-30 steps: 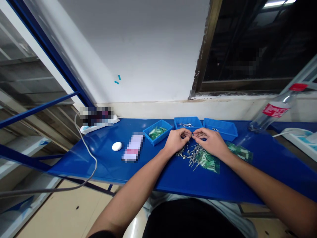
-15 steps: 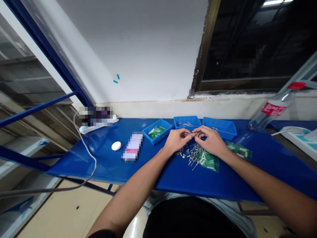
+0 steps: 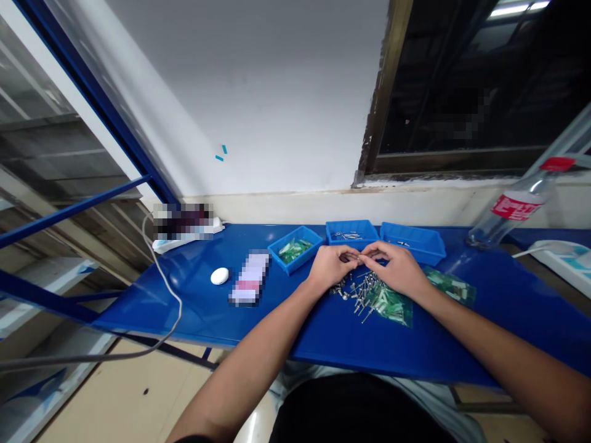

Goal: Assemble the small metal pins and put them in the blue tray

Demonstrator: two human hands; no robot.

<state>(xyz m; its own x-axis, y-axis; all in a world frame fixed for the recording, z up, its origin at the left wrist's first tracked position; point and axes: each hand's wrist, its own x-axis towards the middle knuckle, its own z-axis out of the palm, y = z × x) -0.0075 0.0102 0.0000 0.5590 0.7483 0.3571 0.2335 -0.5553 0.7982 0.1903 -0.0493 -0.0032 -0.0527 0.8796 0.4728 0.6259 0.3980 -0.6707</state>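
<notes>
Left hand (image 3: 335,267): fingers curled, thumb and fingertips brought up to those of the other hand; whether a small part is pinched there I cannot tell.
Right hand (image 3: 397,264): bent at the same meeting point, equally unclear in its hold – the fingers hide whatever lies between.
Metal pins (image 3: 364,295): in a loose heap just below the fingertips, on the near side, pointing every way; a piece dropped here would probably be lost among them.
Small metal parts (image 3: 341,289): scattered below the left hand, close to its heel; a sweep of that wrist could push them about or mix them with the pins.
Green bag (image 3: 394,307): just below the right hand, touching the heap; a forearm dragging it could pull pins along.
Second green bag (image 3: 452,286): beside the right wrist, likely to be caught if that arm swings outward.
Middle tray (image 3: 351,227) and right tray (image 3: 427,252): just beyond the hands; knuckles could nudge either, and a hurried toss could land in the wrong one.
Counter (image 3: 323,332): smooth-looking – stray pins may roll toward the person.
</notes>
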